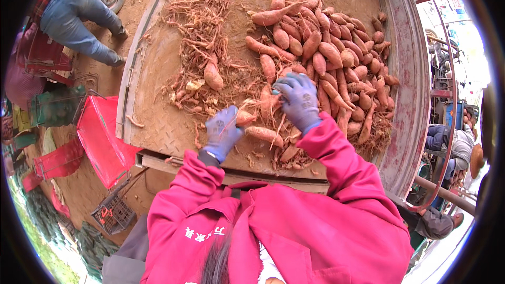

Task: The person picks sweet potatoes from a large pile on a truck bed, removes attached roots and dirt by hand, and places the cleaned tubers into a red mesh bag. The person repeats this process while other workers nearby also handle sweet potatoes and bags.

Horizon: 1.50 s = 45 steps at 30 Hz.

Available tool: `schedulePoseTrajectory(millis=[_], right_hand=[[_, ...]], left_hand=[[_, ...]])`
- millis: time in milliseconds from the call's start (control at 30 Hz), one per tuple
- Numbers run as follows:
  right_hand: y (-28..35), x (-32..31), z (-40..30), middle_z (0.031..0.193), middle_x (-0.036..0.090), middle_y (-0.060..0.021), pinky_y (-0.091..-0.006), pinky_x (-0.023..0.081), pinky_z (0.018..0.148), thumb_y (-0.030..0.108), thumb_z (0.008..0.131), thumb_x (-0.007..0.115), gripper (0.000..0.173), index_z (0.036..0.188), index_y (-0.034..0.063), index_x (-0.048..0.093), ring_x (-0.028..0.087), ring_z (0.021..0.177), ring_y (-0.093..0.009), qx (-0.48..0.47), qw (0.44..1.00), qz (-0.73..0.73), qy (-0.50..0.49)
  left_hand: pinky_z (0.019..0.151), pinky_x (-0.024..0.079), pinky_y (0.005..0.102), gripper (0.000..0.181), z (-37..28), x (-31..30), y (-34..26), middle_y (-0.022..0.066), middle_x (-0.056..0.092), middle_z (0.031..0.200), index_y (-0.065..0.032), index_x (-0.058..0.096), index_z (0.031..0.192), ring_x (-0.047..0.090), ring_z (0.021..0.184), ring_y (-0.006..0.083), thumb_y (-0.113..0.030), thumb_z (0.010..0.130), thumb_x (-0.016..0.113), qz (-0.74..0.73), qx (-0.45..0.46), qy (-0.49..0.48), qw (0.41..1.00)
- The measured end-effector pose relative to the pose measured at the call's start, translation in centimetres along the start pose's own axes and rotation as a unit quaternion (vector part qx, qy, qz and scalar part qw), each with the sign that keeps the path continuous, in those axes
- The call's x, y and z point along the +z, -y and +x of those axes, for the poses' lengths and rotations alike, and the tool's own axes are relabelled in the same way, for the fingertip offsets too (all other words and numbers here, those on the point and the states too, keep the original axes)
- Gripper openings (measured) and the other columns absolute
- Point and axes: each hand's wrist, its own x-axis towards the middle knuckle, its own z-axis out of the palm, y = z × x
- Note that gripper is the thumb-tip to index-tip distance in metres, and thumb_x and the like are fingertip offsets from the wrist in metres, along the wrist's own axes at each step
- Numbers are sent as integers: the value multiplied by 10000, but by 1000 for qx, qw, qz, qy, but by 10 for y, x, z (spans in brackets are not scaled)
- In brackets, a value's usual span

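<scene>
My left hand (224, 132), in a grey-blue work glove, holds a short sweet potato (245, 118) with pale stringy rootlets at one end. Just below it, a longer sweet potato (265, 135) lies on the truck bed (158, 126). My right hand (298, 100), gloved alike, is at the near left edge of a large heap of sweet potatoes (331, 51). Its curled fingers touch or nearly touch a rooty sweet potato (267, 100); whether they grip anything is hidden.
A pile of thin roots (203, 35) with a sweet potato (213, 74) lies left of the heap. The metal side wall (406, 86) bounds the right. Off the bed's left edge are a red bag on a frame (104, 138), a black crate (114, 213) and a person in jeans (75, 15).
</scene>
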Motion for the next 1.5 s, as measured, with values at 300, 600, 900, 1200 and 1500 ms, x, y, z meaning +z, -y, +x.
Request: schedulePoseTrajectory(millis=[300, 600, 900, 1200, 1500], right_hand=[[-48, 13, 16, 1090, 599, -61, -460, 417, 999, 218, 862, 622, 235, 1080, 237, 705, 547, 1146, -279, -47, 972, -68, 221], [-84, 28, 31, 876, 703, -58, -424, 566, 719, 186, 937, 620, 141, 1048, 160, 702, 677, 770, -285, 232, 953, 181, 66], [49, 41, 26, 904, 648, -79, -478, 450, 854, 226, 812, 688, 142, 891, 108, 686, 613, 942, -300, -24, 980, 103, 170], [-73, 102, 176, 1078, 685, -146, -424, 512, 847, 309, 862, 680, 392, 1189, 98, 630, 663, 950, -318, 180, 960, -114, 180], [-99, 102, 74, 1004, 663, -292, -489, 507, 791, 581, 758, 663, 628, 991, -3, 677, 613, 946, -450, -11, 946, -187, 263]], left_hand=[[932, 540, 349, 613, 135, -48, 24, 89, 617, 1184, -208, 580, 1317, 643, 992, 241, -88, 758, 799, -266, -106, 118, 951], [1030, 479, 408, 425, 27, -47, -2, 102, 633, 1161, -42, 552, 1280, 611, 1100, 214, -291, 955, 665, -787, -94, 101, 601], [791, 468, 253, 390, -11, -12, 1, 16, 596, 966, -65, 590, 1120, 564, 881, 107, -403, 943, 665, -832, -139, 284, 456], [1099, 415, 598, 521, -12, -69, 14, 120, 303, 1599, -70, 593, 1236, 412, 1403, 406, -459, 901, 682, -900, -75, 172, 394], [949, 471, 405, 467, 7, -26, 12, 117, 577, 1133, -20, 555, 1265, 582, 1016, 231, -396, 988, 572, -955, 6, 90, 284]])
